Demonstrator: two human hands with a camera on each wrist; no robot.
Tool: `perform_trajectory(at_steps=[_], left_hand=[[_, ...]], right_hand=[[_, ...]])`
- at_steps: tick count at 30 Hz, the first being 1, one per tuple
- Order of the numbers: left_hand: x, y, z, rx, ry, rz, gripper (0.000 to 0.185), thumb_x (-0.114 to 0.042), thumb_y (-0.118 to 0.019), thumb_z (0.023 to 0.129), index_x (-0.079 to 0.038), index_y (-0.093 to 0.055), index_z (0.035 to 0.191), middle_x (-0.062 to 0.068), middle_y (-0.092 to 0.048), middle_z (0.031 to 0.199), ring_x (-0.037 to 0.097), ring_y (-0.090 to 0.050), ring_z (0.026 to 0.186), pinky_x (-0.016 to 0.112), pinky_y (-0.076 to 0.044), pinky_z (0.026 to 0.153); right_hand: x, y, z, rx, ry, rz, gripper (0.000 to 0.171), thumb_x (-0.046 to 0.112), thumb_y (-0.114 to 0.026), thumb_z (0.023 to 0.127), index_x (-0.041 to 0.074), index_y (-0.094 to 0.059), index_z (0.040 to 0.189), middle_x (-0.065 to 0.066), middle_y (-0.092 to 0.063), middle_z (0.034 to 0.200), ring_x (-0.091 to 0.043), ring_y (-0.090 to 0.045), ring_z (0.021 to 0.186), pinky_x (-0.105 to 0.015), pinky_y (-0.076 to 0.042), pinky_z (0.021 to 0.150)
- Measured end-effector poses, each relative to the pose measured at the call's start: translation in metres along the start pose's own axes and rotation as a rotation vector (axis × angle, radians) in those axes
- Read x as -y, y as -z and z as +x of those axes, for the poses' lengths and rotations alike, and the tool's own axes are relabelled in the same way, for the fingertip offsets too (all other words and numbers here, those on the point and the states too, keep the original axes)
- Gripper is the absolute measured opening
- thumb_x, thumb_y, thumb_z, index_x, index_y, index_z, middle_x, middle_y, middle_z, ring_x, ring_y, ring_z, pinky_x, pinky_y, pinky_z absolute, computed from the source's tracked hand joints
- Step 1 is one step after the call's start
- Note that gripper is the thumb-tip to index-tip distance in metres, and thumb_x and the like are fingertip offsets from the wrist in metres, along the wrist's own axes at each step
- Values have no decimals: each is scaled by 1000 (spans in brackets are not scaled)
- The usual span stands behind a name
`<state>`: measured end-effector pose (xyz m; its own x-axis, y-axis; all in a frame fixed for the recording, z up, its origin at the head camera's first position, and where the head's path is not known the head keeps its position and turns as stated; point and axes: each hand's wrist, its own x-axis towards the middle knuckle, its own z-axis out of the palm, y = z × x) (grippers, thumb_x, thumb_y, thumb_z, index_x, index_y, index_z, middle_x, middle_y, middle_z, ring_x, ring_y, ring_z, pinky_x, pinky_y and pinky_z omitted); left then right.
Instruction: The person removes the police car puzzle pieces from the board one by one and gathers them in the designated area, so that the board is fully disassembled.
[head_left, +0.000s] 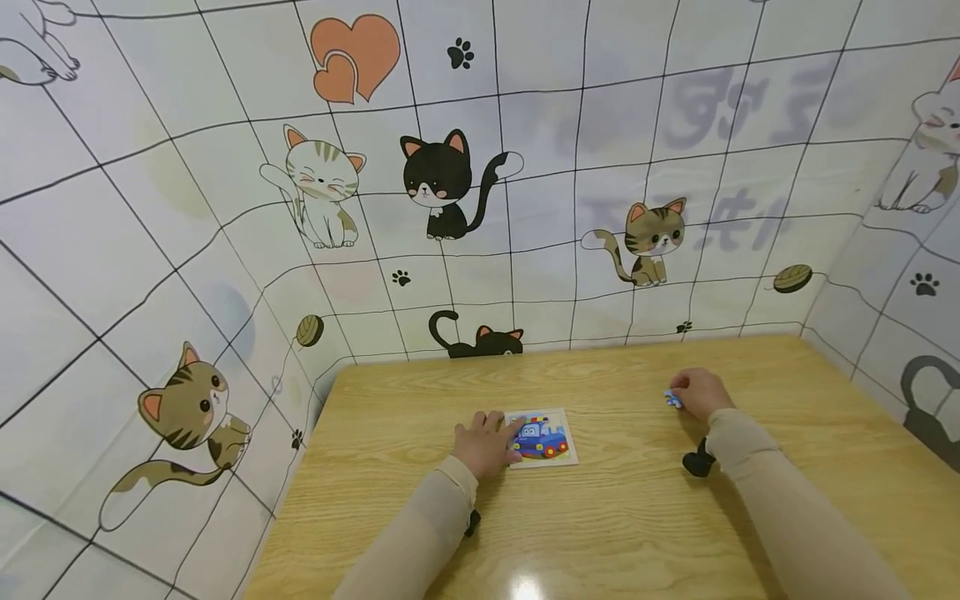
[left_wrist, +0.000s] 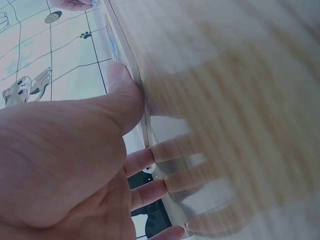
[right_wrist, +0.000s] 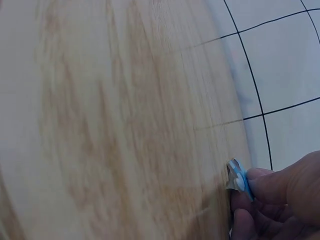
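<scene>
A white cloth wall [head_left: 540, 183] printed with black grid lines, cartoon cats, paw prints and an orange double heart [head_left: 356, 57] rises behind and beside a wood-grain table [head_left: 600, 525], where a person works with two bare hands. Two arms in beige sleeves reach in from the near side, the left sleeve [head_left: 416, 537] slanting toward the middle of the tabletop, the right sleeve [head_left: 795, 508] toward its far right portion. The left hand [head_left: 482, 446] lies with its fingers spread, gripping nothing, index finger and thumb touching the left side of a small square picture puzzle [head_left: 551, 442]. The puzzle rests flat on the table, near its middle, a blue cartoon vehicle with red and yellow wheels across its face, framed by a pale border. Well apart from it, the right hand [head_left: 702, 394] holds a narrow pinch, thumb against fingers, just above or at the tabletop; which of the two cannot be told. A black device [head_left: 698, 461] sits at the right wrist, and part of another dark one [head_left: 472, 523] shows at the left. Smallest of all, a blue-and-white puzzle piece [right_wrist: 240, 179] stands tilted between the right thumb and fingers.
</scene>
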<state>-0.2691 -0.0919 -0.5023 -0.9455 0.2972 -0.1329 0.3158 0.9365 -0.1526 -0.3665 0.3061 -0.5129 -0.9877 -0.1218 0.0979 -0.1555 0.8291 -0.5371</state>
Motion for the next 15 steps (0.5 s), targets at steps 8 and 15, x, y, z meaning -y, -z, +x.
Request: perform_trajectory(at_steps=[8, 15], left_hand=[[0, 4, -3, 1, -2, 17, 62, -61, -40, 95, -44, -22, 152, -2, -34, 150, 24, -36, 126, 52, -44, 86], [0, 3, -2, 15, 3, -14, 62, -61, -39, 95, -44, -21, 152, -2, -32, 151, 24, -35, 128, 54, -43, 89]], right_hand=[[0, 1, 0, -2, -31, -10, 16, 3, -57, 93, -9, -62, 103, -26, -64, 96, -36, -61, 82, -46, -49, 70], [6, 0, -3, -12, -43, -9, 15, 3, -52, 96, -9, -55, 105, -28, -62, 96, -31, -60, 75, -38, -47, 60]])
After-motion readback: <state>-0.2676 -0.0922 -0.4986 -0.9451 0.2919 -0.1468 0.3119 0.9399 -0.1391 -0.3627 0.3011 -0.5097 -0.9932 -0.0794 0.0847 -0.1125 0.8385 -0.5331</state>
